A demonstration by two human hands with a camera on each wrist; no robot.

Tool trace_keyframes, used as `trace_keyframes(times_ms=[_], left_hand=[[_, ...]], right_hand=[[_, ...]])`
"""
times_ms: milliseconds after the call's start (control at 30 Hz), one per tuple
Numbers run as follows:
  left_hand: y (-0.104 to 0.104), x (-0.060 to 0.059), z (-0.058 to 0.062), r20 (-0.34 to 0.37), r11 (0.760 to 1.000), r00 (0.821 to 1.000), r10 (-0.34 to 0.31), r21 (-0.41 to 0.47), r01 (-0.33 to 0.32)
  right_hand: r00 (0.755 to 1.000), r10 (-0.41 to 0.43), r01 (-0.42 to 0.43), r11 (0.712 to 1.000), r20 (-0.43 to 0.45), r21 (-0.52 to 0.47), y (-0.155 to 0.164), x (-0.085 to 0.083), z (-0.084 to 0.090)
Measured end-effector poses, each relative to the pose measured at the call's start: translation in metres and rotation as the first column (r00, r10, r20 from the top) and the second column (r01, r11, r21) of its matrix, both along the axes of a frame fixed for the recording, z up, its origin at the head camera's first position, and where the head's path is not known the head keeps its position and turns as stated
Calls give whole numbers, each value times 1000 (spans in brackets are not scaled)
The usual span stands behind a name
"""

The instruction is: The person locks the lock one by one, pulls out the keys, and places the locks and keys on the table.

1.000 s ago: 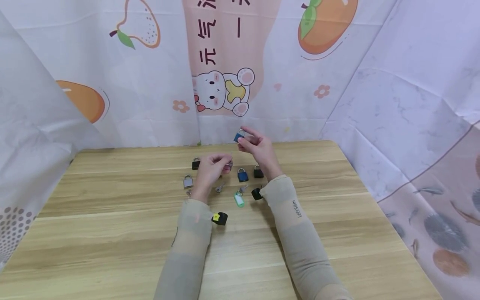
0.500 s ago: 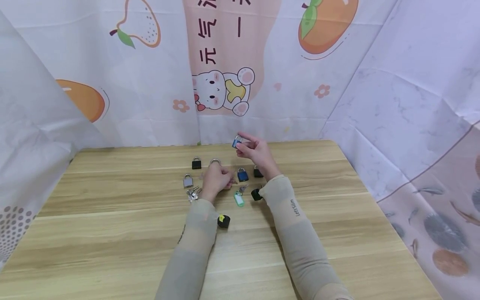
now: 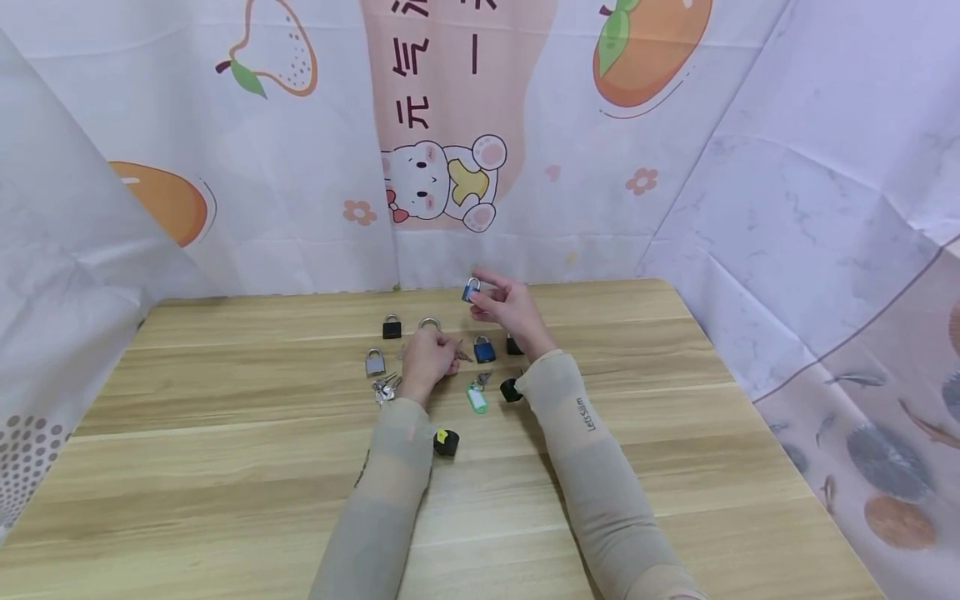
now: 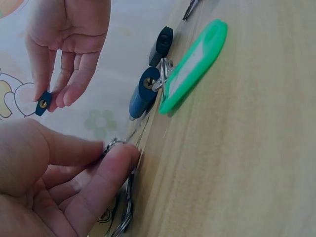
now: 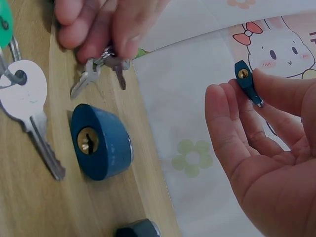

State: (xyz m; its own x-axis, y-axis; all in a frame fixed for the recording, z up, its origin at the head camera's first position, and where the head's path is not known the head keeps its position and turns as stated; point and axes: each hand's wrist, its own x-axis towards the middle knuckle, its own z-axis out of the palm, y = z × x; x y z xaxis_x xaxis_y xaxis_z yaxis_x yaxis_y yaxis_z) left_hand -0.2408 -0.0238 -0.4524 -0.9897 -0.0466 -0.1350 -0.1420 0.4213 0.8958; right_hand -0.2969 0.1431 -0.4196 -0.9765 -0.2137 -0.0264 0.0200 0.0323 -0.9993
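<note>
Between thumb and fingers of my right hand [image 3: 517, 315] is a small blue padlock [image 5: 245, 81], raised above the back of the table with its keyhole showing in both wrist views. My left hand [image 3: 427, 360] pinches a ring of small keys [image 5: 89, 77] low over the tabletop; the keys poke out below the fingertips in the right wrist view. Just right of those keys stands a larger blue padlock [image 3: 484, 350]. In front of it lies a key with a green tag [image 4: 195, 69]. A silver shackle [image 3: 430, 322] shows behind my left hand, its body hidden.
Left of my left hand are a black padlock [image 3: 392, 327], a grey padlock [image 3: 375, 363] and a bunch of keys [image 3: 386, 389]. Dark padlocks [image 3: 512, 389] stand by my right forearm. A black padlock with a yellow sticker [image 3: 446, 442] sits beside my left sleeve.
My left hand has come down with the keys from near the small padlock to the tabletop. My right hand has sunk slightly, still gripping the small blue padlock.
</note>
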Motion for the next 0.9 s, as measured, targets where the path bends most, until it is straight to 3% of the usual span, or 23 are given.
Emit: trace_keyframes(times_ms=[133,267,400,533,733,900], left_hand=[[-1,1,1,-28,1000,999,25,5,-25],[0,1,2,-53,1000,999,10,-16,-11],[0,-2,4,-147,999,989,-14,-53,6],[1,-6,4,-220,1000,975,-19,-12,16],[5,-8,8,-168,976,983,-76,189,107],[6,-11,8,-111,960,990,-88,256,114]], right_hand=[[1000,24,-24,1000,10,14,-1,0,-2],[998,55,-55,997,16,57,-2,0,-4],[997,78,-80,992,17,102,-1,1,-6],[996,89,-89,990,6,108,-1,0,-8],[997,60,-53,983,-37,175,-2,-4,-17],[997,-55,65,960,-46,271,-8,-4,-22]])
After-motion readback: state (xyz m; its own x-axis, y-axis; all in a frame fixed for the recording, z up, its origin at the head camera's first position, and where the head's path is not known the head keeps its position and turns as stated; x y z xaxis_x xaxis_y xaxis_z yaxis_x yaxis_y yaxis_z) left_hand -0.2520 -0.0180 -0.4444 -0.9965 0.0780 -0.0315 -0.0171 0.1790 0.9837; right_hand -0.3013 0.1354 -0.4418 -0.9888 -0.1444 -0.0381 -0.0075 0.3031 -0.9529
